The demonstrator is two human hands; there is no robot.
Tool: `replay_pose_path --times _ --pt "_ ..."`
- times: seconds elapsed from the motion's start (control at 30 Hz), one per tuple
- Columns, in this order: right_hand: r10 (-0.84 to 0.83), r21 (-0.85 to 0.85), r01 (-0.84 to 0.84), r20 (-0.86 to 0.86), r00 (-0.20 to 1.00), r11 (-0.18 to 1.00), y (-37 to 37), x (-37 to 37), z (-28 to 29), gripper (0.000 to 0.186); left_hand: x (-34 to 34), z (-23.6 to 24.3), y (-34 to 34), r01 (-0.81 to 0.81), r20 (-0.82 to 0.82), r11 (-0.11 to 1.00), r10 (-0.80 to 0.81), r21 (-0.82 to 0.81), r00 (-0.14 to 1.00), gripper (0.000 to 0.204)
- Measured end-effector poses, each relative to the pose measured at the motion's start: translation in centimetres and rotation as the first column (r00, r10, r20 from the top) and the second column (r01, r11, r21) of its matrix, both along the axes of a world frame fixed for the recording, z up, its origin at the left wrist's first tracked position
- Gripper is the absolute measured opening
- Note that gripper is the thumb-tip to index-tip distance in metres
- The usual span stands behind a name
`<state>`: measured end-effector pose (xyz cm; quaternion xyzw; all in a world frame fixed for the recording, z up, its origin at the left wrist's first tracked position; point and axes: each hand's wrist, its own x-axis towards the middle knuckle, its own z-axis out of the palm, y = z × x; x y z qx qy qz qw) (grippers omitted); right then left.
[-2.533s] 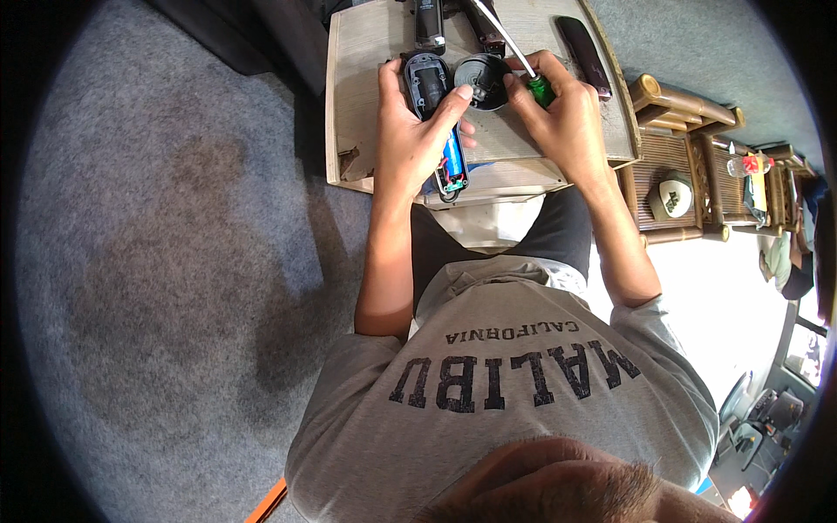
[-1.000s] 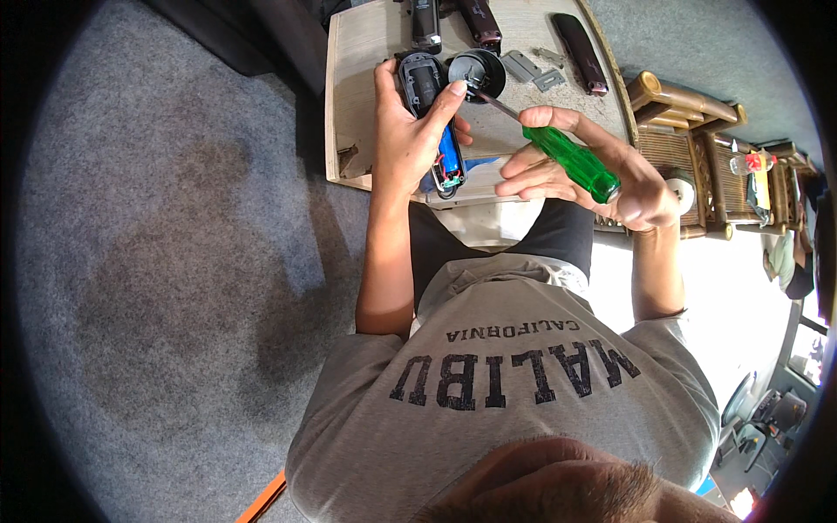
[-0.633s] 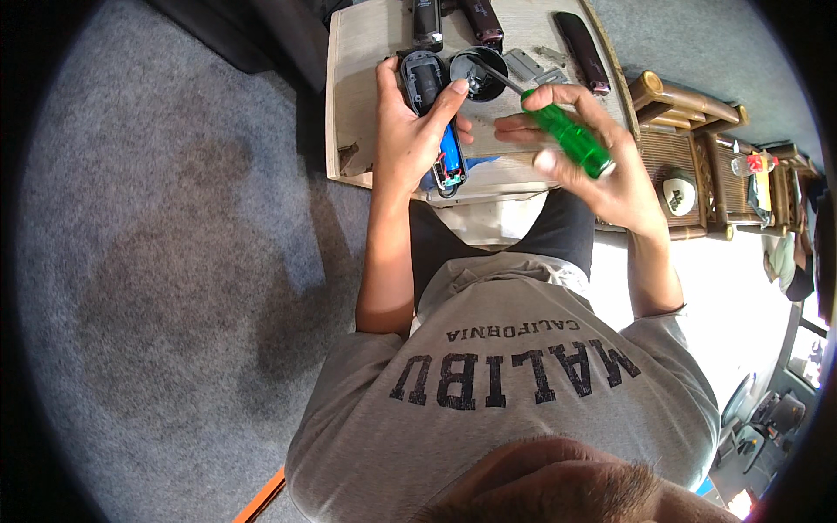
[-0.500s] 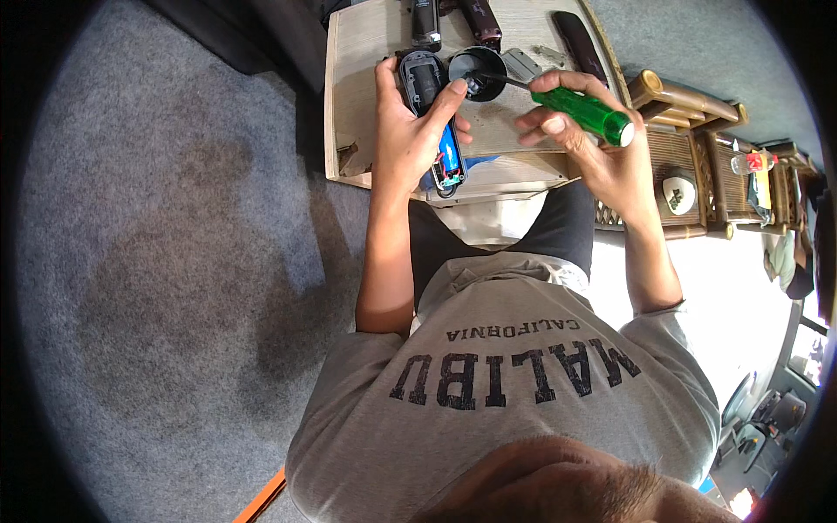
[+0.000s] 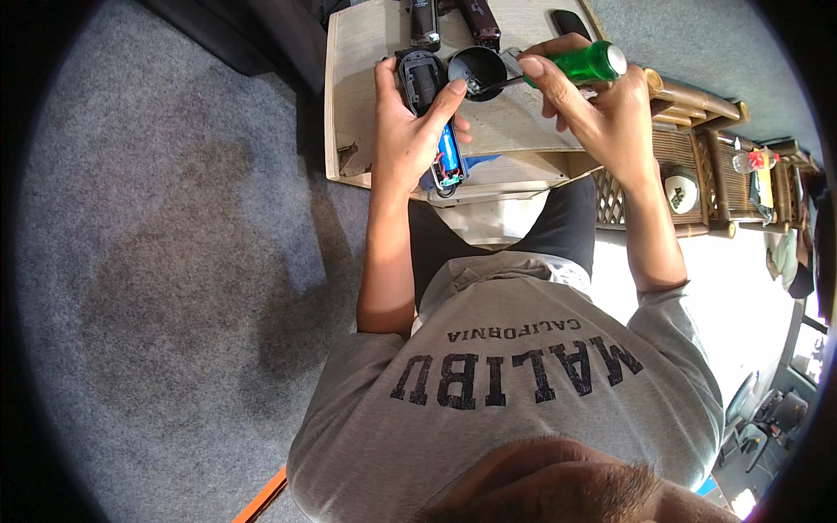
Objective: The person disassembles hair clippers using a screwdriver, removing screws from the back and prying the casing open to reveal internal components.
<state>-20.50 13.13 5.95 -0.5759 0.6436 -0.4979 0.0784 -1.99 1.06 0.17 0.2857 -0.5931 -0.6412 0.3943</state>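
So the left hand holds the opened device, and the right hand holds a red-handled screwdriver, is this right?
Not quite: in the head view the screwdriver in the right hand has a green handle, not red. The left hand does hold the opened device.

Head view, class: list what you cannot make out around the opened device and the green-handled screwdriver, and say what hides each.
- Screwdriver tip: too small, lost inside the dark round part.
- Opened device middle: covered by the left hand.
- Screwdriver handle's underside: wrapped by the right hand.
- Dark things at the table's far end: cut off by the top edge.
- Table front edge: partly behind both hands.
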Motion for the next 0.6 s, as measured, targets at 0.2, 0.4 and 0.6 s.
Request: replay_pose_path --times 0.2,0.4,0.6 --pt "0.003 -0.073 0.007 0.13 0.992 0.997 -0.7 -0.4 -0.5 0.034 -0.1 0.3 0.1 0.006 0.003 1.0 -0.006 0.002 1.0 0.059" --pt "-0.032 -0.056 0.029 -0.058 0.998 0.998 -0.4 -0.4 0.4 0.029 0.0 0.2 0.1 0.003 0.019 1.0 -0.003 0.005 1.0 0.06" --pt "-0.013 -0.123 0.005 -0.065 0.998 0.992 -1.0 -0.4 -0.2 0.027 0.0 0.1 0.1 0.011 0.004 1.0 -0.011 0.003 1.0 0.06"
